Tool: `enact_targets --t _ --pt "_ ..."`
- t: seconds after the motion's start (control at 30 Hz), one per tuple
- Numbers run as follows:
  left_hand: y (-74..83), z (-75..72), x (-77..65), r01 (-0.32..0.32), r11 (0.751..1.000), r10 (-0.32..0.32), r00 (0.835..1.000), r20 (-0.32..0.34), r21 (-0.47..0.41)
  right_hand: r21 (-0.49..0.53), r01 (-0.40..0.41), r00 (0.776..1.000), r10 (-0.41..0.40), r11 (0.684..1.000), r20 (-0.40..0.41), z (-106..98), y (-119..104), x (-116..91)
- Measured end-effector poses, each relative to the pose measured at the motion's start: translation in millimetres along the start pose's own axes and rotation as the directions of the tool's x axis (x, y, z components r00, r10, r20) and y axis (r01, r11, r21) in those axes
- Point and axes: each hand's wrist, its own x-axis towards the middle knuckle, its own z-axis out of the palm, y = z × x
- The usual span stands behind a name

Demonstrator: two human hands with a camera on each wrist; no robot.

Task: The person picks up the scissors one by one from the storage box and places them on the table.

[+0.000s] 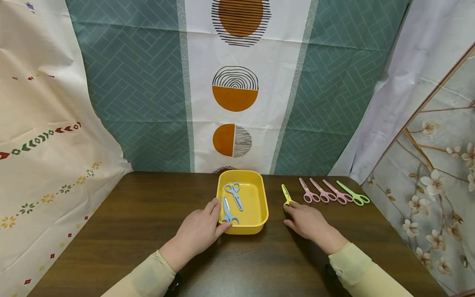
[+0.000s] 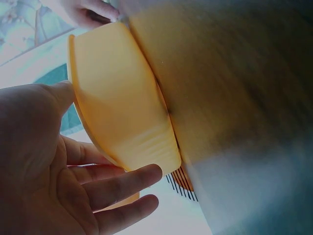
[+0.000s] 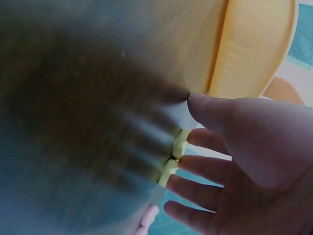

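Yellow scissors [image 1: 285, 194] — R hand [image 1: 308, 221], fingers straight, touching 'em; L hand [image 1: 198, 227], fingers relaxed — touching yel. tray [image 1: 254, 202].

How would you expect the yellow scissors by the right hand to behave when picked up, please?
The yellow scissors look slim and small beside the right hand, so they are probably light. Lying flat on the table, they seem unlikely to roll or tip. Their straight, narrow shape suggests they should stay stiff when lifted.
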Motion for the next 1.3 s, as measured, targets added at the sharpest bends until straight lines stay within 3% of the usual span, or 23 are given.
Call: enact_targets --t 0.47,0.7,1.3 --pt "0.7 -1.4 -0.2 0.005 1.000 -0.005 1.000 0.002 -0.011 0.027 -0.080 0.989 0.076 0.996 0.126 0.8 16.1 22.5" --pt "0.9 -1.9 0.5 0.024 0.999 -0.023 0.999 0.029 -0.025 0.028 -0.084 0.991 0.081 0.996 0.109 -0.4 22.0 29.4" --pt "0.7 -1.0 1.0 0.016 1.000 -0.016 1.000 0.018 -0.020 0.031 -0.094 0.990 0.090 0.995 0.108 7.5 36.6 36.2"
